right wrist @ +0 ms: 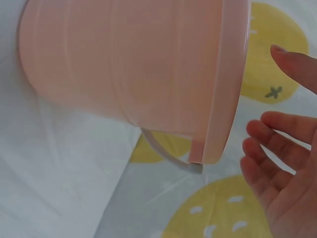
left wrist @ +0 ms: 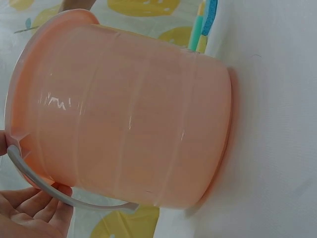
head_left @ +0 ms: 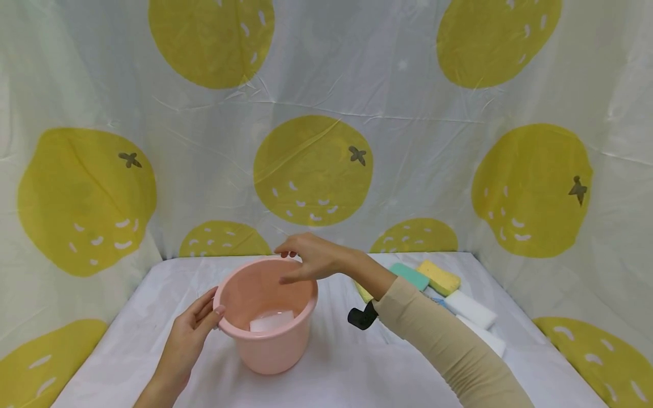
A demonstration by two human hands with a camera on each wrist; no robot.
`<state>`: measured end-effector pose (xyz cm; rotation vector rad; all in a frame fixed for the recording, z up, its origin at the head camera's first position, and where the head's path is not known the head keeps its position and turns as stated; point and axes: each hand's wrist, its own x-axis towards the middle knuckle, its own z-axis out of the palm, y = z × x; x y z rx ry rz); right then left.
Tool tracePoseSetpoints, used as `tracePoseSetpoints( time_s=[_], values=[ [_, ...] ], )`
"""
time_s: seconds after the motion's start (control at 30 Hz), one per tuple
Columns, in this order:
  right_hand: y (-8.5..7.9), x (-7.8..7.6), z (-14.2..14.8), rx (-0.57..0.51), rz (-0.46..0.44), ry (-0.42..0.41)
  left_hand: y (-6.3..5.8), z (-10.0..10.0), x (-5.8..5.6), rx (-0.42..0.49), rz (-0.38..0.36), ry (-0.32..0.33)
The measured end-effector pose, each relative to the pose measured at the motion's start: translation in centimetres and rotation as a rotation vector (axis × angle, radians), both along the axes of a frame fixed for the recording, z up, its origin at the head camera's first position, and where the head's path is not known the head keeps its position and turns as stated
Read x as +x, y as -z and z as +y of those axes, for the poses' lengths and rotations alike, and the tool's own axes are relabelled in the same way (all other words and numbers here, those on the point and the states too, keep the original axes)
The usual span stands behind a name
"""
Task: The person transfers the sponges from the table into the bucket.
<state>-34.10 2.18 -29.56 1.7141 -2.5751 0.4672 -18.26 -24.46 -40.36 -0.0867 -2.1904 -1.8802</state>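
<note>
A pink plastic bucket [head_left: 272, 354] stands upright on the white-covered table. My left hand [head_left: 186, 334] grips its left rim, thumb on the edge and fingers around the outside; the left wrist view shows the grey handle [left wrist: 74, 201] hanging beside those fingers. Inside, on the bottom, lies a white block [head_left: 272, 321] that looks like a sponge. Above the bucket's far right rim, my right hand [head_left: 313, 258] hovers with relaxed fingers and thumb spread apart. In the right wrist view nothing is between them, and they stay clear of the rim.
Right of the bucket lies a group of sponges: a green one [head_left: 410, 276], a yellow one [head_left: 440, 277] and white blocks [head_left: 470, 309], with something blue [head_left: 439, 302] among them. My right forearm partly covers this group. A lemon-patterned curtain [head_left: 408, 187] encloses the table's back and sides.
</note>
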Motion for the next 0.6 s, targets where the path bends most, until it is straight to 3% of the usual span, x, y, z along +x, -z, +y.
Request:
tracePoseSetpoints(
  time_s=[0.2, 0.6],
  values=[
    [0.0, 0.1, 1.1, -0.007, -0.006, 0.005, 0.2, 0.1, 0.0, 0.000, 0.006, 0.002],
    [0.4, -0.2, 5.0, -0.033, -0.069, 0.097, 0.2, 0.1, 0.0, -0.005, 0.014, -0.002]
  ],
)
